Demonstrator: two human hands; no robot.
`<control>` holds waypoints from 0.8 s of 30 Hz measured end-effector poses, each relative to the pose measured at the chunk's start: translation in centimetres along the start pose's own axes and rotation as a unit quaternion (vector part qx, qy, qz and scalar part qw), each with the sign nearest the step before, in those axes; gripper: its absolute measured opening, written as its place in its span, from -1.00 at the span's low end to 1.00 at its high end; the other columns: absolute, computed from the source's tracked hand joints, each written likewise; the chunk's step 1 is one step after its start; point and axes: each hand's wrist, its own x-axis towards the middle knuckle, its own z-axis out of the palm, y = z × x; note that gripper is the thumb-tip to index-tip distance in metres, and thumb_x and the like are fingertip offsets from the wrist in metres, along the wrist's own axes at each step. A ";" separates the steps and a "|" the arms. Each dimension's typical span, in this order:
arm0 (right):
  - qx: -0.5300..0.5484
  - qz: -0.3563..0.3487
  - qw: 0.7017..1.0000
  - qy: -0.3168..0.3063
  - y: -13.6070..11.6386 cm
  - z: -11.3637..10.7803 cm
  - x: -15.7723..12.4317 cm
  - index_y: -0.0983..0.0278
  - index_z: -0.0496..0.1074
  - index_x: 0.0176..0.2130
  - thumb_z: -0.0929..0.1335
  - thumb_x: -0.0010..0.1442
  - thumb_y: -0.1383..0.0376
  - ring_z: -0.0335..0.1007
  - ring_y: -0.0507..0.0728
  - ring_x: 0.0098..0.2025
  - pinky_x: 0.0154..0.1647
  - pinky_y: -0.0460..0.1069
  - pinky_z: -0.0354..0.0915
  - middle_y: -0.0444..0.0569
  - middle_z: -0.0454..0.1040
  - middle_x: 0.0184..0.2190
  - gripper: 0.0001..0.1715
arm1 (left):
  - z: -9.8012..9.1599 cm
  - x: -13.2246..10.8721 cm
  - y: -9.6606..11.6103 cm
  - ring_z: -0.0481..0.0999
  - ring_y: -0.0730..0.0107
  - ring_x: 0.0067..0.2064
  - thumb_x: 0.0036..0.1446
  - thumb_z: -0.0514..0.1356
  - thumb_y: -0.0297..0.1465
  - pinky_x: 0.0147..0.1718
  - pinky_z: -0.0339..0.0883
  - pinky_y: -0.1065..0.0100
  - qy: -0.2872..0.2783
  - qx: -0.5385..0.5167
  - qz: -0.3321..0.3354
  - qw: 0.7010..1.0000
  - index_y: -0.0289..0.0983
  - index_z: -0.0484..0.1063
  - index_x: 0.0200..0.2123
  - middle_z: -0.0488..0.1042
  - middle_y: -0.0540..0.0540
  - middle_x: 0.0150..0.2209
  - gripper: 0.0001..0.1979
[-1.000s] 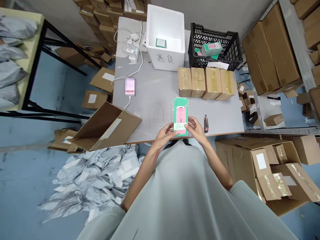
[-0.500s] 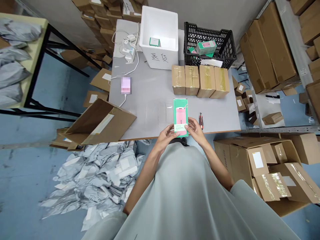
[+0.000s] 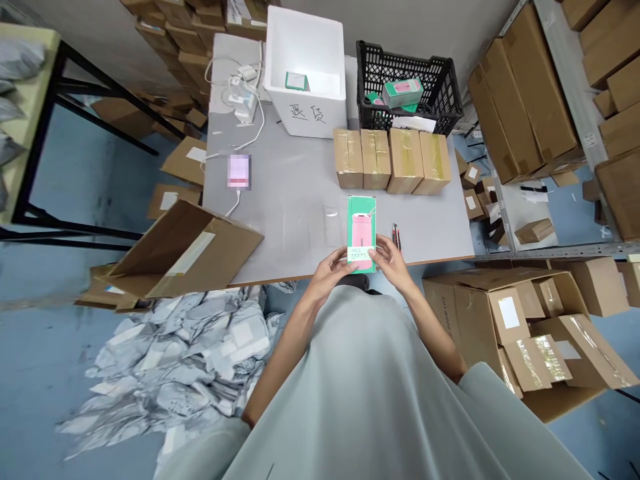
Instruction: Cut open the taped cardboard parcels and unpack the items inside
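Far left: pale-topped rack (image 3: 40, 100) with grey bags on it
Floor, left: heap of grey plastic parcels (image 3: 215, 347), crumpled, some with white labels
Open cardboard carton (image 3: 220, 257) tilted at the left edge of the grey table (image 3: 280, 193)
Small device (image 3: 239, 172), screen blurred, cable plugged into its near end; white power strip (image 3: 244, 103) beyond it, leads tangled
White tub (image 3: 320, 125), handwritten characters on its front, a small green-and-white box (image 3: 296, 81) inside
Left hand (image 3: 327, 270): fingers grasping the left side of the green box (image 3: 362, 230), thumb over its near end
Green box, pink container printed on its face, at the table's near edge; cannot tell whether it rests on the tabletop
Right hand (image 3: 393, 261): grasping the same box's right side, thumb on its face
Beyond, four taped brown boxes (image 3: 404, 161) in a row
Utility knife (image 3: 397, 237) just beside the right fingers
Black crate (image 3: 373, 119) behind the row, green-and-pink boxes (image 3: 403, 93) in it
Right, floor: large carton (image 3: 467, 313) of smaller boxes
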 end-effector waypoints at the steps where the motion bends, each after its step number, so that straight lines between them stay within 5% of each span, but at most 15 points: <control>1: 0.001 0.001 1.000 0.004 0.1 0.0 -0.1 0.08 0.47 0.28 0.60 0.19 -0.34 0.40 0.39 0.52 0.56 0.33 0.38 0.15 0.52 0.41 -0.08 | -0.1 0.0 0.0 0.60 -0.21 0.36 -0.02 0.68 0.01 0.43 0.40 -0.14 -0.001 0.002 -0.002 1.000 -0.22 0.61 0.29 0.64 -0.30 0.32 -0.13; 9: 0.005 0.012 1.000 0.009 0.6 2.4 1.2 0.09 0.49 0.27 0.61 0.13 -0.37 0.42 0.39 0.49 0.52 0.32 0.43 0.16 0.54 0.38 -0.03 | -2.3 -0.5 1.7 0.59 -0.27 0.36 -0.02 0.66 0.06 0.38 0.46 -0.12 0.013 0.001 -0.005 1.000 -0.21 0.61 0.31 0.64 -0.30 0.33 -0.10; 24: -0.014 -0.009 1.000 -0.024 -1.3 13.6 6.1 0.08 0.50 0.27 0.60 0.13 -0.40 0.51 0.37 0.40 0.53 0.31 0.42 0.13 0.55 0.37 -0.01 | -12.5 -1.2 6.7 0.61 -0.21 0.34 0.05 0.61 0.10 0.34 0.50 -0.08 0.035 0.003 0.024 0.999 -0.18 0.59 0.32 0.59 -0.29 0.38 -0.13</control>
